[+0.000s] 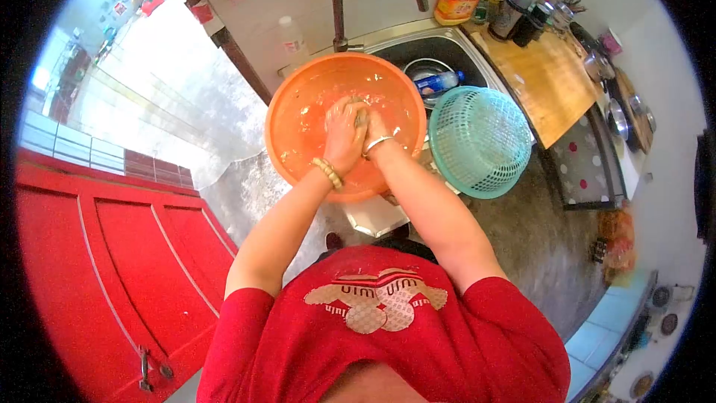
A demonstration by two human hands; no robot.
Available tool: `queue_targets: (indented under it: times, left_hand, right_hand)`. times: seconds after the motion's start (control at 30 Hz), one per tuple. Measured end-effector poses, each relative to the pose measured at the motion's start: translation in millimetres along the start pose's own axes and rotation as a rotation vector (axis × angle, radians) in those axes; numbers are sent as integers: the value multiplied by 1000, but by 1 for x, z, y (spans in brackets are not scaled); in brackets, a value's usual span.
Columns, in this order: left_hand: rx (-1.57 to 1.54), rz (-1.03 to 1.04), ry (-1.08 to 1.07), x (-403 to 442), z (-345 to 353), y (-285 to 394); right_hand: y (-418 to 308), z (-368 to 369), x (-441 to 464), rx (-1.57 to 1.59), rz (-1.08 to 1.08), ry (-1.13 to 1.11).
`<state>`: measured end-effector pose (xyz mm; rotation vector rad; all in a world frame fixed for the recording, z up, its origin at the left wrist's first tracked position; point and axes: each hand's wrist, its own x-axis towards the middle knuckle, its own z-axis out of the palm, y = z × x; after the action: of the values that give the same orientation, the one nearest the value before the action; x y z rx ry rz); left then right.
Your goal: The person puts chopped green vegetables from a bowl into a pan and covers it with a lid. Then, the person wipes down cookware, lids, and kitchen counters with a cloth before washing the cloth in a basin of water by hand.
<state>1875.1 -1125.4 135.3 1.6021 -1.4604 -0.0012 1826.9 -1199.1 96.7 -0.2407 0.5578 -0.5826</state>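
A large orange basin (287,97) with water in it rests at the sink's left side. Both of my hands are down inside it, pressed together near its middle. My left hand (346,130), with a beaded bracelet at the wrist, has its fingers closed around a small greenish-brown thing (362,116). My right hand (377,128), wearing a silver bangle, closes on it from the other side. The thing is mostly covered by my fingers, so its kind does not show. Just right of the basin is a teal plastic colander (481,142).
Behind the basin rises a dark faucet (339,7). A blue-labelled bottle (438,83) lies in the metal sink (466,48). A yellow jug (458,0) stands by the wooden board (544,86). A red door (112,276) is at the left.
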Motion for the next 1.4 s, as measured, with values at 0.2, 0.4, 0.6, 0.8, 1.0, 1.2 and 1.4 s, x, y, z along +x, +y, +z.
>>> queue_targets:
  times: [0.2,0.4,0.6,0.8,1.0,1.2,1.4]
  left_hand:
    - [112,-36,-79,32,-5,-8]
    - [-134,-389,-174,23,7,-63]
    - [-107,-727,-302,4,-25,-105]
    - [484,-252,-512,-45,-3,-74]
    - [-219,-529,-142,5,-41,-11]
    - [-224,-370,-202,11,-29,-15]
    - [186,222,-304,14,-53,29]
  right_hand:
    - [1,21,-11,-6,3,30]
    - [7,-11,-6,-1090,-396,153]
    - [-12,-15,-34,-1958,-619,308]
    - [-24,-1,-4,-2087,-27,-58]
    - [-27,21,-40,-552,-180,2]
    - [-16,4,-22,2,89,-16]
    - [-6,33,-38,127,28,0]
